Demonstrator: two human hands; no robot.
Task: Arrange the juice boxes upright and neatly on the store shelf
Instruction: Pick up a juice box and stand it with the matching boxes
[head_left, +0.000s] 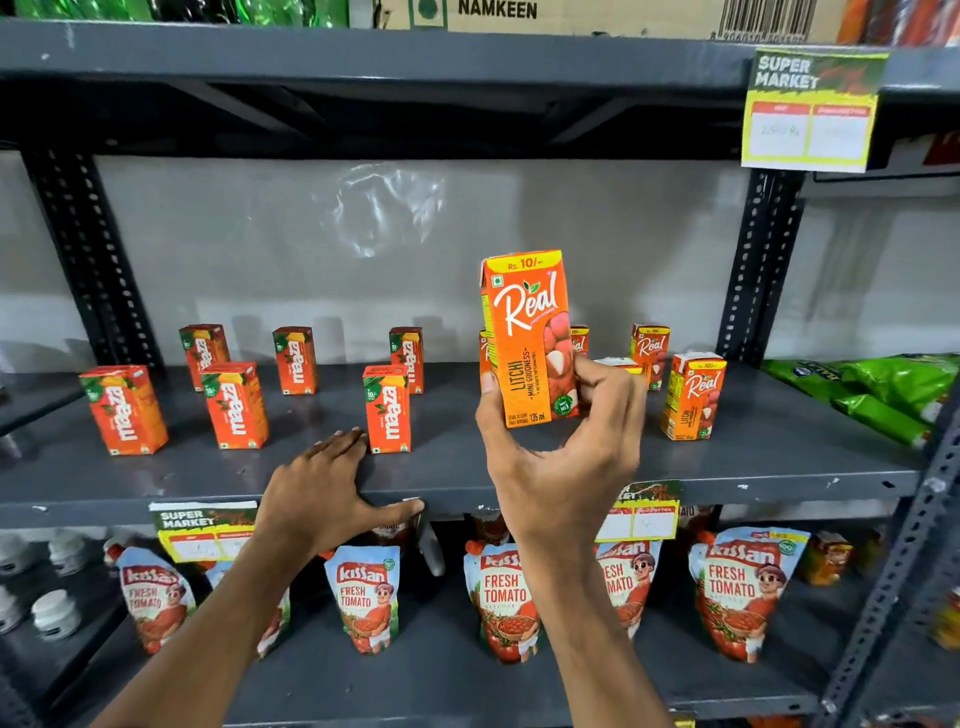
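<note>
My right hand (558, 457) holds an orange Real litchi juice box (527, 332) upright in the air above the grey middle shelf (519, 467). My left hand (322, 483) lies flat on the shelf's front edge, fingers spread, holding nothing. Several red Maaza juice boxes (236, 405) stand upright across the left half, the nearest one (387, 408) just beyond my left fingertips. More Real boxes stand upright at the right (693, 395) and back right (649, 353). Others are partly hidden behind the held box; one of these (618, 364) seems to lie flat.
Green packets (872, 389) lie on the neighbouring shelf at the right. Kissan tomato ketchup pouches (504, 597) line the shelf below, with white jars (54, 613) at its left. Perforated uprights (758, 270) frame the bay. A price tag (810, 109) hangs from the upper shelf.
</note>
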